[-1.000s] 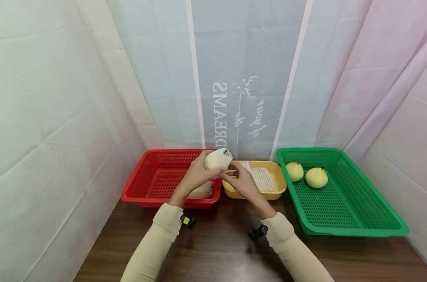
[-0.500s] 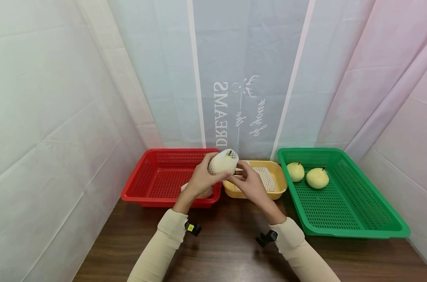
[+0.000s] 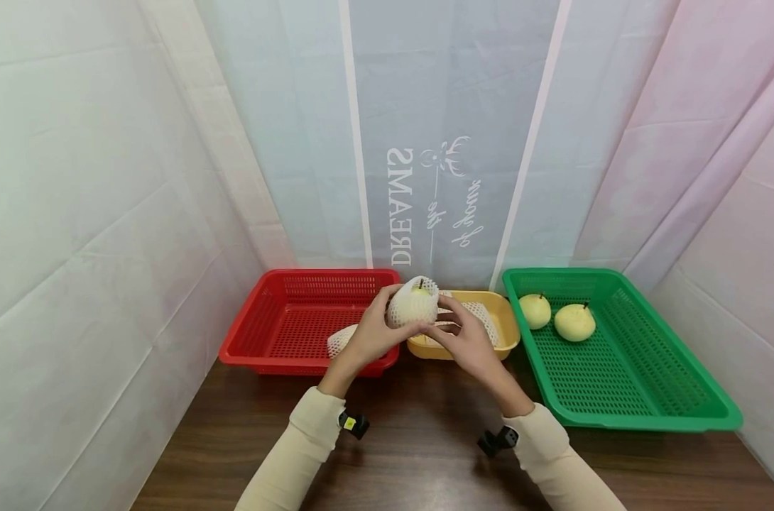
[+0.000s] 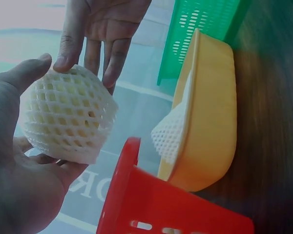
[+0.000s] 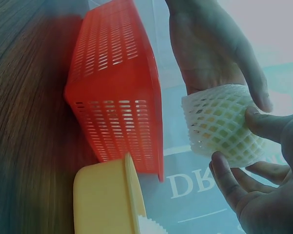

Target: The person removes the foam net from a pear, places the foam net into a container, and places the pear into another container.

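Note:
A pale yellow pear in a white foam net sleeve is held up in front of the yellow basket, its dark stem showing at the sleeve's open top. My left hand grips it from the left, thumb on the near side and fingers beneath, as the left wrist view shows. From the right, my right hand holds the sleeved pear between thumb and curved fingers. Behind, white foam net sleeves lie in the yellow basket. Two bare pears, one nearer the middle, sit in the green basket.
At left stands a red basket with a net-sleeved piece near its front right corner, partly hidden by my left arm. All baskets rest on a dark wooden table, against a curtain at the back.
Both hands have moved slightly right and down with the sleeved pear. It has tipped more upright, its stem now pointing up, and my right hand's fingers have spread along its side.

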The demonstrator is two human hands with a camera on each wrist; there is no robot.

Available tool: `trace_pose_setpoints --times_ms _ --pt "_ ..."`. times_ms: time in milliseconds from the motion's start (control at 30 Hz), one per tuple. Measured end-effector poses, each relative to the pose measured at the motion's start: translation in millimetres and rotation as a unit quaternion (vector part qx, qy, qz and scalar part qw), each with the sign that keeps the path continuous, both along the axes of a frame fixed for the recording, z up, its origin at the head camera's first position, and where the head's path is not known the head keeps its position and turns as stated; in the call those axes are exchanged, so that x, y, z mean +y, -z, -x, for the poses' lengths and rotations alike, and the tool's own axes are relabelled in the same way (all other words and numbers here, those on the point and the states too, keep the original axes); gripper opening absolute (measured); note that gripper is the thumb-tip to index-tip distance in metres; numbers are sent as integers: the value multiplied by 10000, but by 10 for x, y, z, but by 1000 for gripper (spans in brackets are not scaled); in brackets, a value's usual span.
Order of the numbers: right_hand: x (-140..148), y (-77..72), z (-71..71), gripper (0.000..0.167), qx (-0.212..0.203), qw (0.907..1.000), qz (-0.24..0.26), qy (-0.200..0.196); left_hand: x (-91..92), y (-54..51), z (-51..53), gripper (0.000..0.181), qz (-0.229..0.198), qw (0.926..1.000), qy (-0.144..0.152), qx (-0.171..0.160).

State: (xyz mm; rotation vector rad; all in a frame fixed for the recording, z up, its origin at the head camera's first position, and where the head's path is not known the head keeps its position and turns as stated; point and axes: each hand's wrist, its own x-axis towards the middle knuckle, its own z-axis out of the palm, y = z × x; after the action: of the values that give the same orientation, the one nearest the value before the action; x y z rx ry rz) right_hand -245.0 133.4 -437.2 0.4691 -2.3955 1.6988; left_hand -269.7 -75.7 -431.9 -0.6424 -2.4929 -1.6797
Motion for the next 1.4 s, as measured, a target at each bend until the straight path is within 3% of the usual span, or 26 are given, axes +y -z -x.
trace_pose_setpoints --times_ms 367,800,1200,1400 --pt "127 0 -85 64 112 9997 -210 88 21 40 -48 83 -137 9983 541 149" --pt "204 16 -167 66 292 9987 -413 30 61 99 -71 84 -330 9959 821 181" --pt "252 31 -190 65 515 9977 -448 -11 99 94 -114 88 -397 9957 822 146" --pt "273 25 -218 66 455 9984 -311 -147 118 139 -145 84 -327 9962 746 310"
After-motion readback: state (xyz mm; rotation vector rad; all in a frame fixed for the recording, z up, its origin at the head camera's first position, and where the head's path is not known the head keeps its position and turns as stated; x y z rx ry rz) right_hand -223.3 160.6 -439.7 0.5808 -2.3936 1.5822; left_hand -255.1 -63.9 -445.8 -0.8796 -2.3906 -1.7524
